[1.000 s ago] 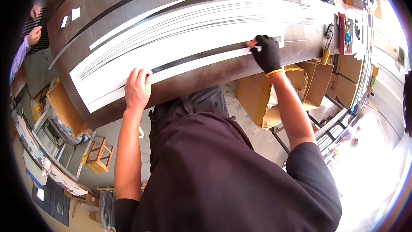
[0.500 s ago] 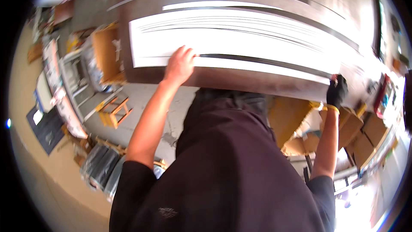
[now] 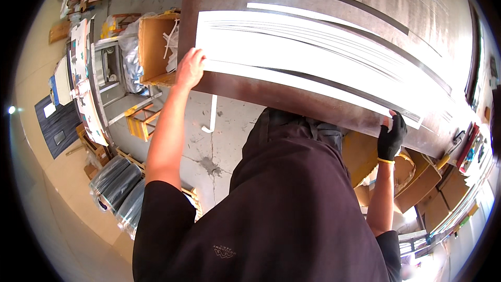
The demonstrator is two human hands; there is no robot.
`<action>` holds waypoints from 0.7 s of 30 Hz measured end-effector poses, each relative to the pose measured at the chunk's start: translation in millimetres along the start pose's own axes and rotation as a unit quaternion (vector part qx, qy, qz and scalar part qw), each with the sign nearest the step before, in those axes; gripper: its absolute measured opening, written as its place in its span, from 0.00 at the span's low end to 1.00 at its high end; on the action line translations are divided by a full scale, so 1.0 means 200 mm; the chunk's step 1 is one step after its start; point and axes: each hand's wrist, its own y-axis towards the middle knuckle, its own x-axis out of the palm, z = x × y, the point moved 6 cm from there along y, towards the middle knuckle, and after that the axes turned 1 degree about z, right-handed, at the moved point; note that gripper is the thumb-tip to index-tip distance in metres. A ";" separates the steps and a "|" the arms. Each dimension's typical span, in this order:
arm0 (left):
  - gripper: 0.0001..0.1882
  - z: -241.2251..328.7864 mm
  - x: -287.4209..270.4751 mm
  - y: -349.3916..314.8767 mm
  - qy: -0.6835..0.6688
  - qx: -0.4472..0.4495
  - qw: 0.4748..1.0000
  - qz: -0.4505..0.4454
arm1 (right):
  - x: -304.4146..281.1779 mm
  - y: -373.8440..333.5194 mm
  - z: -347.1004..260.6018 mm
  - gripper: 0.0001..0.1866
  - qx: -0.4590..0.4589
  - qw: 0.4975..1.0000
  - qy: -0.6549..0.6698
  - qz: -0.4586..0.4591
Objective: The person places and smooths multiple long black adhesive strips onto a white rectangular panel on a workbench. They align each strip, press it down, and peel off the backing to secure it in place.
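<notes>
Concrete floor [image 3: 219, 141], stained and cracked, spreads below a big dark brown panel [image 3: 334, 5] that fills the upper part of the view. Along the panel's near edge lies a long white strip [image 3: 313, 52], with thin dark lines running its length and a narrow black band [image 3: 344, 89] beside it.

At the strip's left end, the bare left hand [image 3: 189, 68] rests on the panel's corner, fingers laid flat and curled slightly over the edge, pressing rather than pinching. Far along to the right, the right hand [image 3: 391, 136] in a black glove with a yellow cuff grips the panel's near edge where the strip ends; the fingers wrap the edge, though whether they pinch the strip itself I cannot tell. Both arms are stretched wide apart, and the person's dark shirt [image 3: 282, 219] covers the middle of the view.

Left of the panel stands a wooden box [image 3: 154, 47] on a metal frame, a small yellow wooden stool [image 3: 141, 125] near it. Cardboard boxes [image 3: 417, 183] sit under the panel on the right.
</notes>
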 end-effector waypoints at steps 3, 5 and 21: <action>0.09 -0.15 -0.05 -0.04 0.009 -0.050 0.998 0.032 | 0.08 -0.02 -0.29 0.21 -0.048 0.996 0.076 -0.026; 0.11 -0.10 -0.05 -0.09 0.053 -0.064 0.993 0.086 | 0.18 -0.04 -0.51 0.26 -0.095 0.988 0.107 -0.058; 0.36 1.28 0.41 -0.21 -0.061 0.161 0.983 0.056 | 0.62 0.05 -1.08 0.39 -0.227 0.948 0.184 -0.130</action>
